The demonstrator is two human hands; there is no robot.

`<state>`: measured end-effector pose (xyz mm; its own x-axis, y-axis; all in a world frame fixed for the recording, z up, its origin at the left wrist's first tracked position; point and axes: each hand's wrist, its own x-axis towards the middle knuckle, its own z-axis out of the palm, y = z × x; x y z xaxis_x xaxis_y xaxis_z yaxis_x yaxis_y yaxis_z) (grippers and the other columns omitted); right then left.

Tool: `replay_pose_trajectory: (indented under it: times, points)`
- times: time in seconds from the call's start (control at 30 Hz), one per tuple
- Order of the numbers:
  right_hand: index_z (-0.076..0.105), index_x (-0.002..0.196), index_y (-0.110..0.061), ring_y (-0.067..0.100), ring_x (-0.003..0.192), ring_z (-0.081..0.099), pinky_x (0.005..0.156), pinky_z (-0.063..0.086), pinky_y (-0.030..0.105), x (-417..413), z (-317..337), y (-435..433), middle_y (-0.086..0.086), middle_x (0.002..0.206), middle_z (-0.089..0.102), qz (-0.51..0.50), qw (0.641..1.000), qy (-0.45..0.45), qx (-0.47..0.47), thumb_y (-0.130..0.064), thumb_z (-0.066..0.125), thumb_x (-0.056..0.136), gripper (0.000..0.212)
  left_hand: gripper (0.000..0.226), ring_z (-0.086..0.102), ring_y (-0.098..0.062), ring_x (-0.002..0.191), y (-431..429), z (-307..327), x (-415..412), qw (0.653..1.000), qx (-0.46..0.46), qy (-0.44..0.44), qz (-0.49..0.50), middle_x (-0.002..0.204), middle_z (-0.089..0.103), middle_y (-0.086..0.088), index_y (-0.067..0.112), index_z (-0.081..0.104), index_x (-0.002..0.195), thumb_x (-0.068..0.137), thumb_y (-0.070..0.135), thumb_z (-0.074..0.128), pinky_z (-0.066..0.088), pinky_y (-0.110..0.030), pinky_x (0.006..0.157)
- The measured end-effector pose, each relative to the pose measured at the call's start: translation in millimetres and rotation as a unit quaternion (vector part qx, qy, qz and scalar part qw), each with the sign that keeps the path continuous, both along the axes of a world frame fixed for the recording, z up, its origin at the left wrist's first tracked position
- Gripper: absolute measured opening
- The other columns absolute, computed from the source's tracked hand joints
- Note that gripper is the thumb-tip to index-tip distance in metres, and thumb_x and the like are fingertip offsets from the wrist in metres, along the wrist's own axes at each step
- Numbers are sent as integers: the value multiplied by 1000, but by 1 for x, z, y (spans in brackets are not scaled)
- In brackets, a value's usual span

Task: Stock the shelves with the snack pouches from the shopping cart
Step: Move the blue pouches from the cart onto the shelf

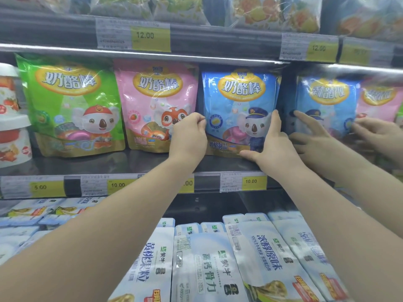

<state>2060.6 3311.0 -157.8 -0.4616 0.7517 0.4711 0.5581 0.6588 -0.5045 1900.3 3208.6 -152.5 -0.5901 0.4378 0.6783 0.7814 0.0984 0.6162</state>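
Working at mid shelf (130, 162) w/ both hands on blue pouch (237, 105). Pinching its L edge w/ left hand (188, 136), fingers curled tight at about half height. Pressing its R edge w/ right hand (271, 144), fingers straight and flat up the side, thumb stretched out along the gold btm strip. Hands apart, pouch between them.

Standing upright on the shelf, front facing out, koala in police cap showing. Third in a row: just R of pink pouch (152, 101), w/ green pouch (67, 101) further L, all three upright and side by side. Can't tell whether blue touches pink; L knuckles overlapping pink's lower R corner.

Stacked at far L: white tubs (12, 131) w/ red fruit print. Reflected in shiny side panel (322, 99) at R: same hands and pouches, blurred. Clipped along shelf front: price tags (254, 181), yellow, reading 10.00, one 5.00 at L. Above: clear bags (272, 12) on top shelf, tags 12.00. Below: white flat packs (207, 258) lying in rows, partly hidden by both forearms.
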Motion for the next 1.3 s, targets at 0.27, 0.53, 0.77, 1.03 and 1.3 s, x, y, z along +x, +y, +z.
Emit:
replay_pose_trajectory:
  times: [0.27,0.53,0.77,1.03,1.3]
  points:
    - [-19,159,-17,36,114,59,81,39,33,-2,-4,9,26,137,47,-17,1000,-6,14,-47,80,83,129,23,59,-23,93,6,0,2,998,-28,-16,52,104,65,-7,11,61,110,106,25,43,47,-32,74]
    - [-13,161,-15,35,132,49,103,42,38,4,-4,8,22,150,41,2,1000,6,-23,-47,83,79,130,33,63,-22,103,-6,-5,8,993,-111,-30,-15,116,66,-6,12,51,122,98,33,62,55,-34,78]
    - [-8,161,-17,36,136,44,104,43,43,14,0,-28,20,155,31,-44,998,9,-51,-47,78,85,119,51,63,-19,101,-41,-6,4,993,-113,-5,-29,111,65,-1,13,46,133,93,33,70,52,-30,84]
    - [46,142,-22,19,110,57,89,49,36,-35,-13,-92,-3,121,50,88,993,16,80,-49,70,91,63,52,61,-25,102,-109,-12,-52,993,-92,40,64,121,52,-7,13,48,133,91,34,71,51,-37,89]
    - [30,154,-20,24,119,61,97,52,37,-109,-17,-110,3,144,48,157,985,72,7,-42,71,90,79,76,64,-22,104,-122,-16,-73,985,-166,-11,53,145,36,-13,11,28,152,93,36,68,40,-26,94]
